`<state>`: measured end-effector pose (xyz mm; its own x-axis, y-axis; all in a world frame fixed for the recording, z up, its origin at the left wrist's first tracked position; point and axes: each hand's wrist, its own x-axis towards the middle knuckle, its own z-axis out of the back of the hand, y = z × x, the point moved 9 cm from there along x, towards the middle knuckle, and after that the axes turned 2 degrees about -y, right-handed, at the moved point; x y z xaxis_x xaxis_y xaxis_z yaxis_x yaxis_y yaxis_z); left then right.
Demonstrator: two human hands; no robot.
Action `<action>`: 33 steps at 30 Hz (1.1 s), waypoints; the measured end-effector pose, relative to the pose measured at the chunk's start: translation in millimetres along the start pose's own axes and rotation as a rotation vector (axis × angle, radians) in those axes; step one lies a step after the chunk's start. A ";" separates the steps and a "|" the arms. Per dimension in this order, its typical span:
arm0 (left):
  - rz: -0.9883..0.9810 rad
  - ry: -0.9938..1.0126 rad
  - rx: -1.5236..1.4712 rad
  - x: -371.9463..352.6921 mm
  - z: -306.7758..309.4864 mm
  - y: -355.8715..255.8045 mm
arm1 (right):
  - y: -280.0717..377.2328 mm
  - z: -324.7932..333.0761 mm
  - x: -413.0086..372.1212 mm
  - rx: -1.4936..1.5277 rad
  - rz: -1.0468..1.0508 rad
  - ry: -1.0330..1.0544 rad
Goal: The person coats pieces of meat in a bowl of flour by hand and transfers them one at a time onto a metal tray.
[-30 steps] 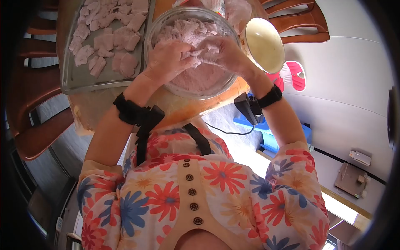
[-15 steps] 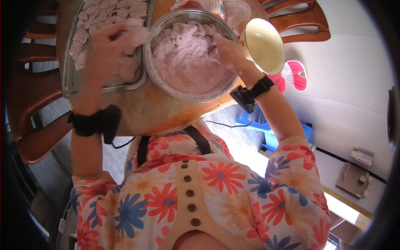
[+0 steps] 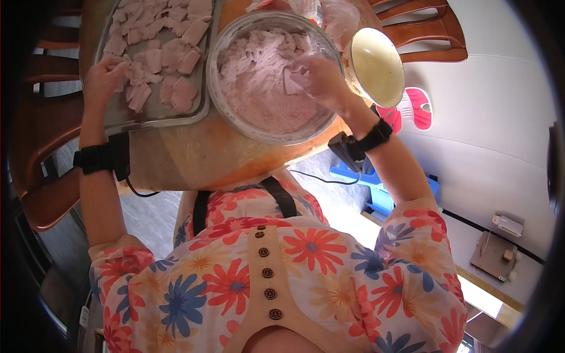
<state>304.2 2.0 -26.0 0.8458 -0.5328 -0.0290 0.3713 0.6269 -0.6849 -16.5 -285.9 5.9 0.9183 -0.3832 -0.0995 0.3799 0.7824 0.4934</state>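
Note:
My left hand (image 3: 105, 82) is at the near left part of a metal tray (image 3: 154, 122), fingers pinched on a pale, powder-coated meat slice (image 3: 134, 72) lying among others. Several flat pinkish slices (image 3: 181, 94) cover the tray, some overlapping. To its right stands a round bowl (image 3: 226, 120) holding a mound of pink, powdery coated meat (image 3: 265, 88). Over the right side of that bowl, my right hand (image 3: 327, 83) is closed on a coated meat slice (image 3: 296, 81). Its fingertips are partly hidden behind the hand.
A cream enamel basin (image 3: 376, 67) stands tilted right of the bowl, at the table edge. Plastic bags (image 3: 338, 17) lie behind. Wooden chairs (image 3: 426, 29) flank the table (image 3: 200, 150). A black cable (image 3: 326, 178) hangs from the right wrist strap.
My left hand has moved left from beside the bowl to the tray's near left, with its slice laid down there. My right hand shifted slightly and now has a slice in its fingers.

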 end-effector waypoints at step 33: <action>-0.747 -0.121 -0.064 -117.5 -122.8 -219.0 | 8.3 -8.2 -12.5 0.205 -0.092 0.096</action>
<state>76.4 -142.5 38.1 0.4160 -0.7342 0.5366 0.8420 0.0881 -0.5321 -23.9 -270.6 4.2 0.8908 -0.3922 -0.2294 0.4412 0.6262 0.6429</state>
